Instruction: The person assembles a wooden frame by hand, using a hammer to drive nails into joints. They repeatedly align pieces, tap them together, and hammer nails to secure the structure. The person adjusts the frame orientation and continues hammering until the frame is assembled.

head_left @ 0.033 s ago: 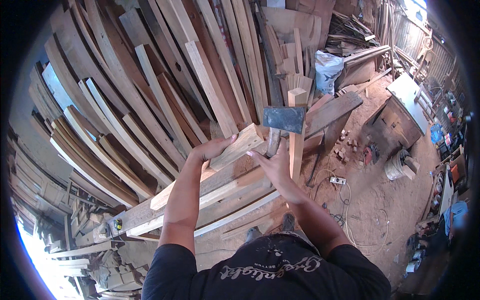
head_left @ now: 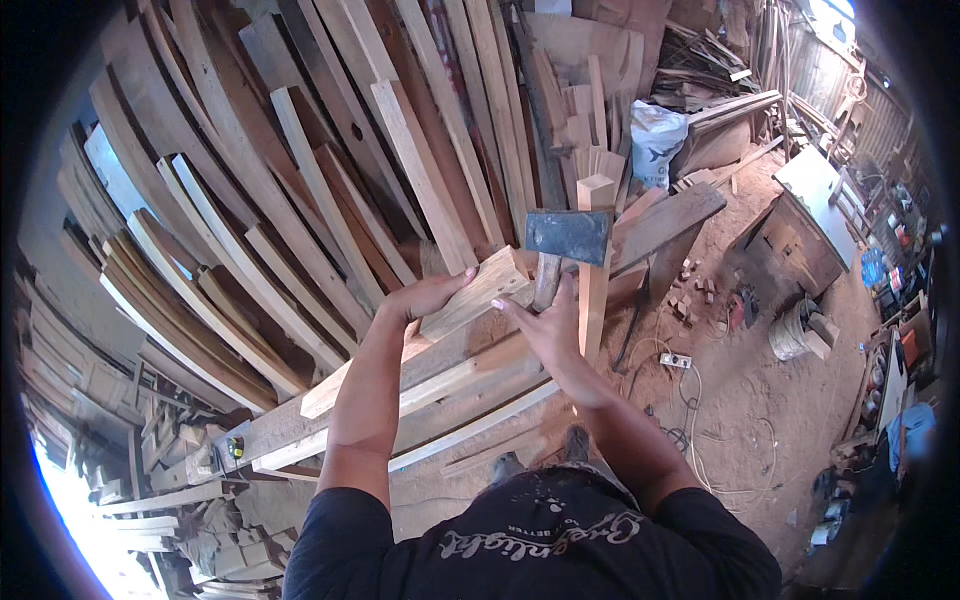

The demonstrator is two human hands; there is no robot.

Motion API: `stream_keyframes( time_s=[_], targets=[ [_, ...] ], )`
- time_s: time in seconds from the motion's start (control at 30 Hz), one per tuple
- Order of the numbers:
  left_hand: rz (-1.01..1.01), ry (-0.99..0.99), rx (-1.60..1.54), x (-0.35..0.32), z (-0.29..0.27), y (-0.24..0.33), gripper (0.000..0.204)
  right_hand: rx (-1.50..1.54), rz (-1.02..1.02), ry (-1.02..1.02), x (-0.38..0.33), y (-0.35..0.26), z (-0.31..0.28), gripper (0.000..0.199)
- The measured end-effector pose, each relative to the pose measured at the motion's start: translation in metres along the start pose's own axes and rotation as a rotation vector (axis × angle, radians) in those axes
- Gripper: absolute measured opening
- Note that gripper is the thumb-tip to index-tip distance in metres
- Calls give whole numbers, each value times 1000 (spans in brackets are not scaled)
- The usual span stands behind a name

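Observation:
My left hand is closed around a squared length of pale timber, its thumb along the upper edge near the far end. In my right hand is the wooden handle of a hatchet with a broad dark metal head. The head stands just right of the timber's end, in front of an upright pale post. My right thumb stretches toward the side of the timber. Under it, a long worn beam runs from lower left to upper right.
Many boards lean along the left and far side. A yellow-black tape measure rests on the beam's left end. To the right are wood offcuts, a power strip with cords, a bucket, a white sack and a white-topped table.

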State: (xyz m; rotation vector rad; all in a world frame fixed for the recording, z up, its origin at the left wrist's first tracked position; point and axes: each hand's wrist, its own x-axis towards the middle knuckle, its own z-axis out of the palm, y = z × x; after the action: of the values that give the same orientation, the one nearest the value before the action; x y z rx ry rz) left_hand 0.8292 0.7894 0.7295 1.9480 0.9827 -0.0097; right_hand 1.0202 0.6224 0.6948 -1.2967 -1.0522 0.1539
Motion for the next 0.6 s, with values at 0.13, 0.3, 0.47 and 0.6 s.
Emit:
stream_keyframes(
  time_s=[0.13,0.3,0.47,0.6],
  targets=[
    [32,13,41,-5,8,4,106,-173,49,-66,5,-5,-13,60],
    [5,175,237,45,41,-51,97,-321,243,-256,3,11,-42,47],
    [-174,358,403,74,108,-88,88,-580,274,-432,9,31,-54,48],
    [-108,540,537,86,156,-122,88,-649,319,-598,35,7,-43,52]
  ],
)
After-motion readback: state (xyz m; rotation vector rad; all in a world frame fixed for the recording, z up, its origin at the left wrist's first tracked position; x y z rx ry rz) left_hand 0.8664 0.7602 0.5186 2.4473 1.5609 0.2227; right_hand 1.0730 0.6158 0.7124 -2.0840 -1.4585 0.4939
